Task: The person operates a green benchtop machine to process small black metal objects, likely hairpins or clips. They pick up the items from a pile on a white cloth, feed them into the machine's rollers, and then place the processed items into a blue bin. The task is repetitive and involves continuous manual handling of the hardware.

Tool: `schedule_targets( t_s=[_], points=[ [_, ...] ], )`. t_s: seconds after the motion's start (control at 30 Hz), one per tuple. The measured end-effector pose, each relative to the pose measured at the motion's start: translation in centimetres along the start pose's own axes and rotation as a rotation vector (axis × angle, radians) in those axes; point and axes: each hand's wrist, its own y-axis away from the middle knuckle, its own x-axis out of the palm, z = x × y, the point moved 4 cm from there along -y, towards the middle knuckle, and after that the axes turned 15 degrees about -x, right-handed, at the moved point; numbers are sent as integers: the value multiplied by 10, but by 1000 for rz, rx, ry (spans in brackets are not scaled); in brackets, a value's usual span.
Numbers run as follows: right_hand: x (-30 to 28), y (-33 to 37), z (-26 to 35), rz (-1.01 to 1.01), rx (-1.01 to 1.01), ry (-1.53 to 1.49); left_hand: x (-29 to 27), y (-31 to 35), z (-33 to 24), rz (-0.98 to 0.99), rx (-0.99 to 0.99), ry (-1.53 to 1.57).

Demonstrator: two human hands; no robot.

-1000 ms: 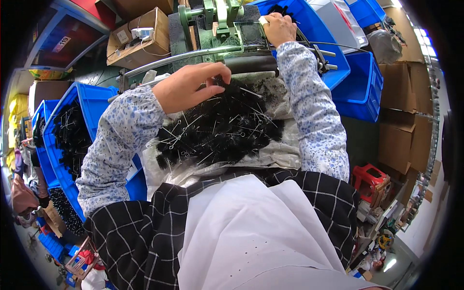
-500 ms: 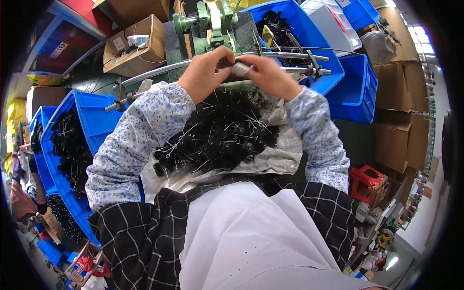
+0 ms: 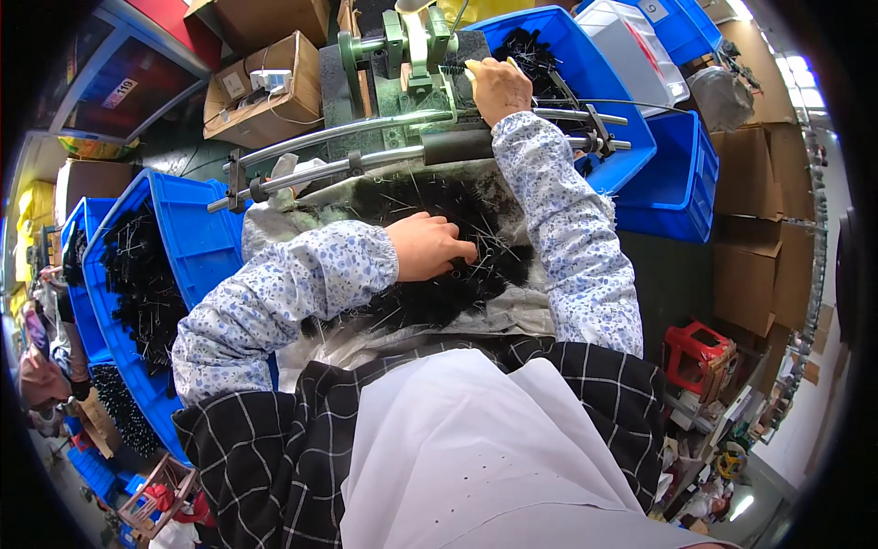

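Two metal rails [image 3: 389, 157] are standing between the brush pile [image 3: 421, 304] and the green machine [image 3: 417, 80]; above their left part, room is lying free

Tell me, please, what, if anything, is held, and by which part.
The right hand seems to hold a brush by its right end; whether the left hand, at the pile, grips anything is unclear.

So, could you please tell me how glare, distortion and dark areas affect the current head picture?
In the head view, the panes at upper right glare white; the metal rails in that view catch highlights; straight edges there bend toward a black rim; and in that view the black pile under the left hand loses fine detail.
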Motion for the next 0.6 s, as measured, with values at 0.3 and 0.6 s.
schedule_targets(
  t_s=[0.3, 0.6],
  points=[
    [13, -5, -6, -61, -36, -103, -26, 4, -1, -47, 6, 155],
    [6, 8, -12, 161, 165, -21, -74, 35, 7, -170, -134, 284]
  ],
)
